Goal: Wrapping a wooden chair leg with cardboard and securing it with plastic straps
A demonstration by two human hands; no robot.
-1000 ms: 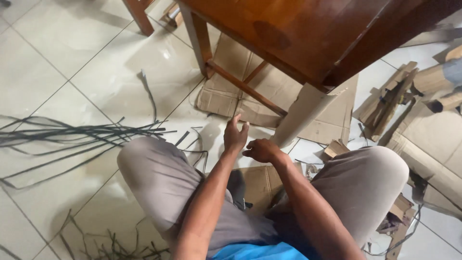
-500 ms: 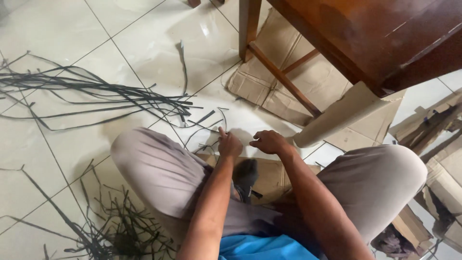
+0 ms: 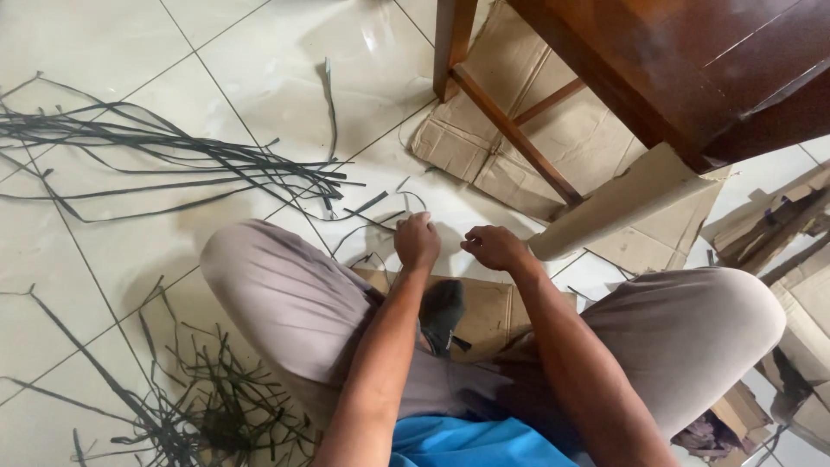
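Head view: the left hand (image 3: 418,241) is seen curled into a loose fist above thin dark strips (image 3: 372,207) lying on the tiled floor (image 3: 121,251); whether a strip is pinched by the fingers cannot be told. The right hand (image 3: 495,247) is held just beside it, fingers curled narrow, near a cardboard sheet (image 3: 484,311) between the knees.

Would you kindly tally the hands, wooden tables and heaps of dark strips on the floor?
Hands: 2, the left hand and the right hand
Wooden table: 1
Heaps of dark strips: 2, upper heap, lower heap
Total: 5
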